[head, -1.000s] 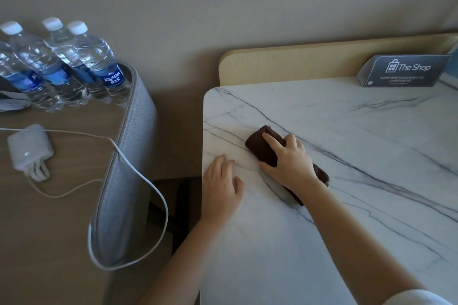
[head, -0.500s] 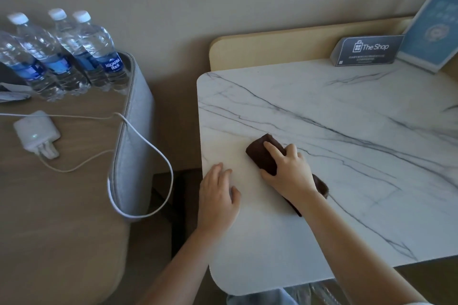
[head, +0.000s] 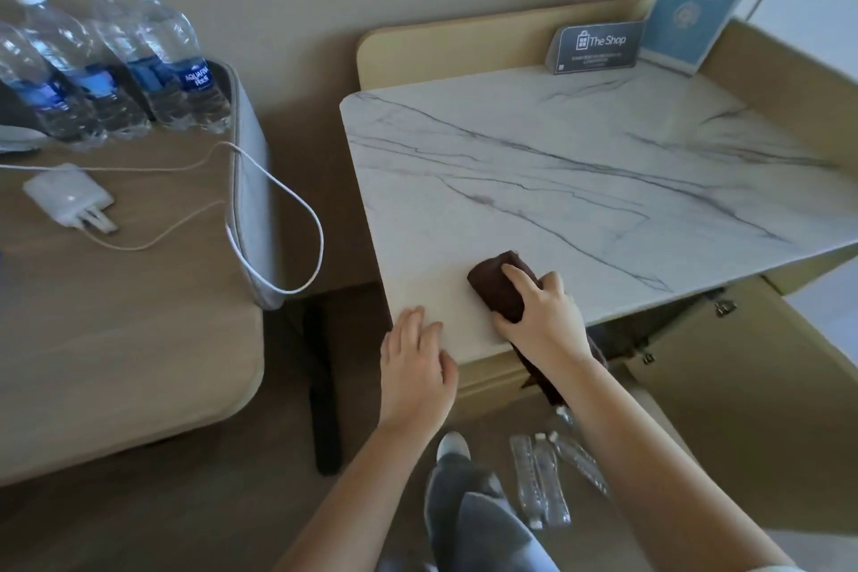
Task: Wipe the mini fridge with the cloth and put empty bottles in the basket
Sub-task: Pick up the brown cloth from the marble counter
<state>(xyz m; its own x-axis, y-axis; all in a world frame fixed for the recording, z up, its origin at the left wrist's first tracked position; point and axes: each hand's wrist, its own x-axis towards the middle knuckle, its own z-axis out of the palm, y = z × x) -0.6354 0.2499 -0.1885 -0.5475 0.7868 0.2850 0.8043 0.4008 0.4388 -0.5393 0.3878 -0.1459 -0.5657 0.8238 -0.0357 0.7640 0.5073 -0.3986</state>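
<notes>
- Cloth (head: 497, 288): dark brown and folded, it lies on the marble top (head: 580, 181) at the front edge, toward the front-left corner. One end hangs over that edge beneath the wrist.
- Right hand (head: 541, 316): the fingers are curled over the cloth with the thumb at its near side. The hand grips the cloth and presses it onto the surface.
- Left hand (head: 415, 367): the fingers are straight and relaxed and hold nothing. The hand rests flat on the front-left corner, just beside the cloth.
- Wiping status: judged in progress. No visible difference separates wiped from unwiped marble, so coverage cannot be determined.
- Mini fridge: not identifiable in this view. A hinged beige panel (head: 743, 376), apparently an open cabinet door, stands below the front-right corner, and the interior is hidden. Any wiping there is judged outstanding.
- Empty bottles (head: 543, 483): several clear bottles lie on the floor below the front edge. The basket is not in view. This step is judged not yet begun.
- Water bottles (head: 139, 70): blue-labelled, they stand at the far edge of the wooden desk (head: 116, 339) and appear full. They are judged outside the task.
</notes>
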